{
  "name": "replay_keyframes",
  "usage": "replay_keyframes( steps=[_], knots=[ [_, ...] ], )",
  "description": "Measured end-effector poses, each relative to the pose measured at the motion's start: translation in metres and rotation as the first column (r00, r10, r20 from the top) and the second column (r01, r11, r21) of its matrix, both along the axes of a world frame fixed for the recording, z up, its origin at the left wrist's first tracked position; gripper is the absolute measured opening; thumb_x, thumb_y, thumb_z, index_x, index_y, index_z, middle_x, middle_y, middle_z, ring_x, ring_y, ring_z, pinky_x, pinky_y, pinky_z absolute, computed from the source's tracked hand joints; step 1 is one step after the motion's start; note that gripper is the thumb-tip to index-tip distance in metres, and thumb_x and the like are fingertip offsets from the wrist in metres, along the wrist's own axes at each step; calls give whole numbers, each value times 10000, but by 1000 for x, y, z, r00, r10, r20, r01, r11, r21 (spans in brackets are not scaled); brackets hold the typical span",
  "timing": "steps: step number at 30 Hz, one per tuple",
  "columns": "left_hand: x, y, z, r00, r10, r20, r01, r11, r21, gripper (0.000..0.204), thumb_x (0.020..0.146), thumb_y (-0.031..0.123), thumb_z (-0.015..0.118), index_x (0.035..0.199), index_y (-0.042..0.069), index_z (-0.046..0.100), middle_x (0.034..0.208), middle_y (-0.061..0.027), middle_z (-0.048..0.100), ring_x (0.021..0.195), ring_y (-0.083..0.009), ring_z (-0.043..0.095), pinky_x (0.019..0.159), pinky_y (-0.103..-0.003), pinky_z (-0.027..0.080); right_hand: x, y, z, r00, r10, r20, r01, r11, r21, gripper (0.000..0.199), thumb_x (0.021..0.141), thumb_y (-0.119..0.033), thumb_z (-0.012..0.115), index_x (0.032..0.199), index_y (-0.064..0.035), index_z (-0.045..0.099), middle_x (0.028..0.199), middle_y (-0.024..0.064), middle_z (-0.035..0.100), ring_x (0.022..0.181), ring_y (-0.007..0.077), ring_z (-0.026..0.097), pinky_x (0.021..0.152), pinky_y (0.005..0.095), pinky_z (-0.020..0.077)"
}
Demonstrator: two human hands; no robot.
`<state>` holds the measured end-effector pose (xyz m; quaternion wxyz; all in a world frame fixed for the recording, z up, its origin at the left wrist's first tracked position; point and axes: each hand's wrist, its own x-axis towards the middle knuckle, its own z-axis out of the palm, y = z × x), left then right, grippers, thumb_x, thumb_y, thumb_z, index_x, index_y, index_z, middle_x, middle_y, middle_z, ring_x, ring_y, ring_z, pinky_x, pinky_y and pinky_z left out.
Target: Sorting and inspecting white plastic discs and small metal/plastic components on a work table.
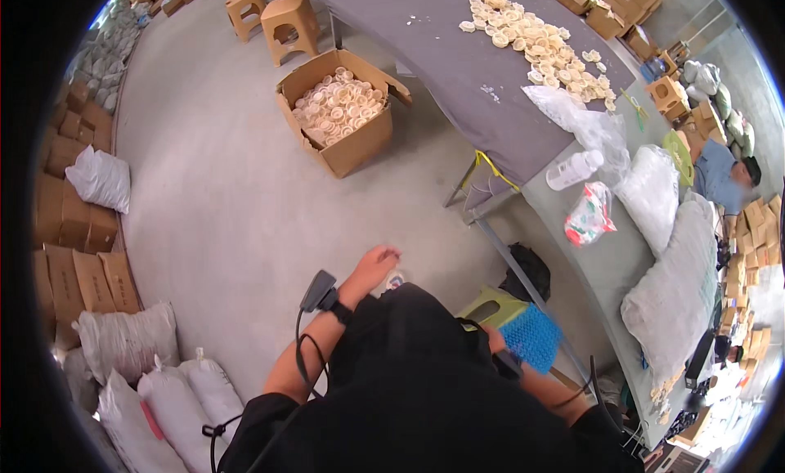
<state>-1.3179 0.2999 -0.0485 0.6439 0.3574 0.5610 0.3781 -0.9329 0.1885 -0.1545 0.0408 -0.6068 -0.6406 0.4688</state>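
Observation:
My left hand [376,264] reaches out ahead of my dark clothing, its fingers loosely bent and a little apart, and I see nothing held in them. Just below those fingers a small pale thing with red and blue marks [396,280] shows partly past the clothing; its kind is unclear. My right hand [494,339] is mostly hidden by the dark clothing, so its fingers do not show. It is nearest to a green plastic stool [500,303] and a blue, bumpy-textured pad [531,339].
An open carton [347,152] full of cream round pieces stands on the floor ahead. At right, a long table [564,264] bears a white bottle [575,170], plastic bags and sacks. More cream pieces [540,41] lie on its cloth. White sacks [176,395] and cartons line the left. A person [721,174] is beyond the table.

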Motion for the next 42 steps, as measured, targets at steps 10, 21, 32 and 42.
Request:
replay_keyframes(
  steps=[10,21,32,42],
  knots=[
    [-112,253,13,890,-370,-268,366,928,-68,222,834,114,481,1008,-9,544,906,-73,591,849,-136,561,746,-260,454,-132,497,83,865,-474,-165,493,742,454,423,704,-230,665,1053,-40,521,881,106,592,835,237,569,732,349,446],
    [-94,506,5,930,-338,-143,323,939,-116,216,872,142,446,1041,40,534,931,-56,590,827,-98,555,714,-224,445,-115,686,47,730,-677,98,587,693,418,297,714,-251,659,951,-87,589,767,63,578,750,215,567,663,337,449],
    [39,629,-9,821,-490,-292,505,863,-26,223,797,159,513,970,26,562,866,-71,602,790,-149,577,708,-264,442,-96,688,51,666,-725,-177,735,596,323,150,699,-141,617,811,-41,605,722,78,625,641,180,601,602,280,469],
    [22,649,-56,870,-400,-289,390,916,-96,205,805,128,458,953,23,554,793,-89,625,654,-146,605,577,-261,460,-8,627,35,68,-928,-367,995,35,95,190,703,-68,632,839,61,601,697,98,615,577,134,583,533,237,481]
  ],
)
